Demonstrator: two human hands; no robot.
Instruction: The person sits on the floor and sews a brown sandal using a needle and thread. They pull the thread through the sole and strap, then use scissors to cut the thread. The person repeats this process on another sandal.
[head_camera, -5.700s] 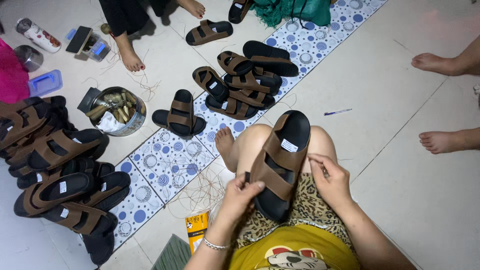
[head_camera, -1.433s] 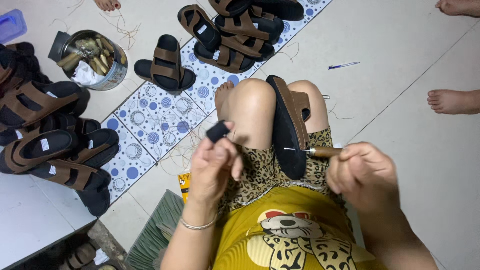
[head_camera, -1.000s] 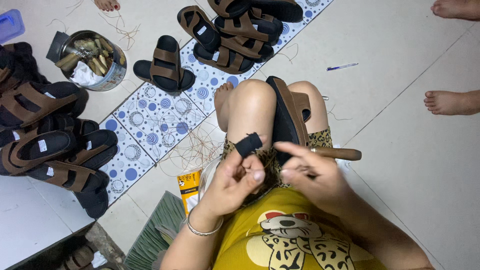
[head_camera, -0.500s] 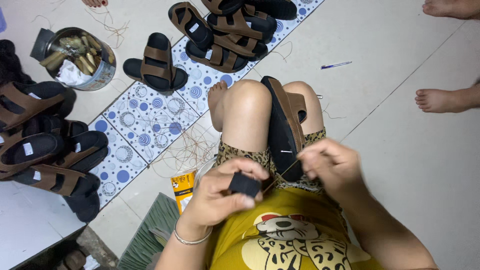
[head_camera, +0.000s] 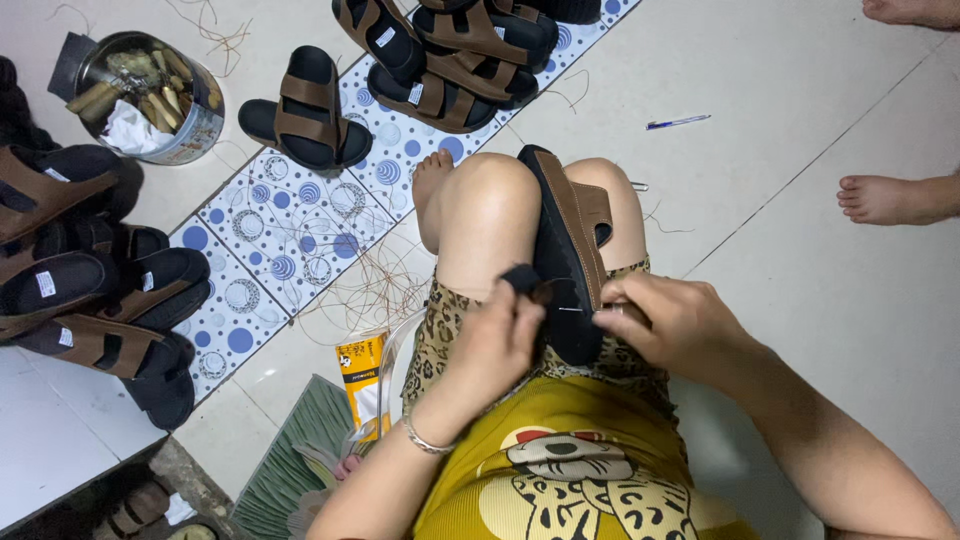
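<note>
Pale floor tiles (head_camera: 800, 250) fill most of the view, with a strip of white tiles with blue dots (head_camera: 290, 220) running diagonally through it. From where I'm watching, the person is sitting with both knees up and a black-and-brown sandal (head_camera: 565, 250) wedged on edge between them, sole toward the left knee.

Left hand (head_camera: 495, 340) is curled closed around a small black block (head_camera: 520, 280), pressed right up against the sandal's sole. Right hand (head_camera: 670, 325) has its fingertips pinched together at the sandal's edge on something thin, looks like a needle or thread, too small for me to say which.

Around them: a round tin (head_camera: 150, 95) stuffed with wooden-handled tools sits top left, one lone sandal (head_camera: 305, 120) lies just beside it on the dotted tiles, a heap of matching sandals (head_camera: 450, 50) sits at the top, and another pile (head_camera: 90, 270) is stacked along the left. Loose brownish thread (head_camera: 370, 290) is tangled on the floor near the left knee, a yellow packet (head_camera: 362, 375) is just below that, and a blue pen (head_camera: 678, 122) lies off by itself. Someone else's bare foot (head_camera: 895, 198) pokes in from the right.
</note>
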